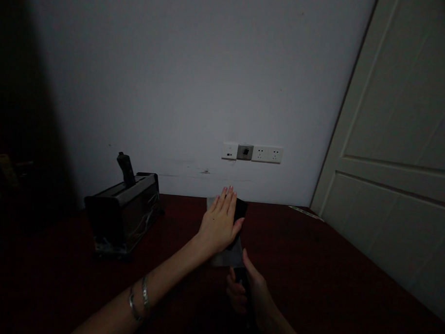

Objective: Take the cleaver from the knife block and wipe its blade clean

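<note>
You face a pale wall point(174, 87) in dim light, above a dark red table point(180, 216); a panelled door point(398, 144) stands to your right. On the table's left side is a box-shaped holder point(142, 210), a dark handle point(126, 169) jutting up from its top. Ahead of you, your left hand point(216, 227) lies flat, fingers straight and close together, pressing a black cloth point(240, 210) over a broad blade. Your right hand point(253, 282) is wrapped round that tool's black handle, nearer you. The tool, apparently a cleaver point(234, 257), points away from you over the table; whether it touches the wood you cannot tell from here. Two silvery bracelets point(145, 292) circle your left forearm.

The danger is the edge — which side is sharp is too dark to tell. If the cloth bunched or slid, your left fingers could meet it; a loosened right grip could let the blade twist.
</note>
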{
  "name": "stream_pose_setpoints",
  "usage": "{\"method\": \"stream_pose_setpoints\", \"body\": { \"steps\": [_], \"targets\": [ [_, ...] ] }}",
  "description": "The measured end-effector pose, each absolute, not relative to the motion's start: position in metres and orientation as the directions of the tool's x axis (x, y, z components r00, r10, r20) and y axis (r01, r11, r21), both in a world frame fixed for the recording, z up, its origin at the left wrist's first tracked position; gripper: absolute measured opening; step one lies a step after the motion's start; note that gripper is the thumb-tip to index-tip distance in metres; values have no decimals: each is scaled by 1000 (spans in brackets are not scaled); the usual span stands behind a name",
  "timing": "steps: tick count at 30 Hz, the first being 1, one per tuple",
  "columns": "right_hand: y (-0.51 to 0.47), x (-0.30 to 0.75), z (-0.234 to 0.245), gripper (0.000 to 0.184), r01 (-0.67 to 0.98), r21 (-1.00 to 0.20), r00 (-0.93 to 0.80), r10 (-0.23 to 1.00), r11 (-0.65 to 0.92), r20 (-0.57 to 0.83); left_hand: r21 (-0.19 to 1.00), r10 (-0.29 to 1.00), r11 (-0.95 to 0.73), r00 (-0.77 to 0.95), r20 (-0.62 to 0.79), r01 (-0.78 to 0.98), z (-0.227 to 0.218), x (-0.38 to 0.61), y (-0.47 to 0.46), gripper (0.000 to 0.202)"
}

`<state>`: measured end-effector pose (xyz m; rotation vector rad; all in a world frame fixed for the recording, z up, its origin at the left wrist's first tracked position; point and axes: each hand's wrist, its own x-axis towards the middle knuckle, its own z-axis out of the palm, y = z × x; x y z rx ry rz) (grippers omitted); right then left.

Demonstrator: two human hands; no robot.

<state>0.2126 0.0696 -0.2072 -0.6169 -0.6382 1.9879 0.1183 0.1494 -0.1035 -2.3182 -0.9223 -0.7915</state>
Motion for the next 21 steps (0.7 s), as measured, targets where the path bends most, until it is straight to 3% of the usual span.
{"method": "stream_pose_setpoints", "body": {
  "steps": [4, 8, 11, 17, 21],
  "targets": [
    [65, 208, -203, 61, -589, -672, -405, 883, -449, -235, -211, 476, -562, 522, 708, 799, -91, 115, 160, 60],
    [64, 207, -201, 63, -585, -678, -364, 891, -445, -271, -256, 457, -560, 551, 698, 788, -93, 116, 147, 60],
    [64, 207, -200, 63, -595, -685, -358, 902, -420, -242, -288, 434, -581, 589, 682, 761, -95, 118, 141, 60],
    [65, 206, -204, 60, -587, -694, -399, 895, -418, -202, -231, 474, -517, 501, 724, 824, -84, 121, 156, 58],
    [68, 209, -207, 60, -626, -672, -441, 891, -395, -112, -296, 419, -579, 589, 691, 760, -93, 122, 140, 59]
  ]
}}
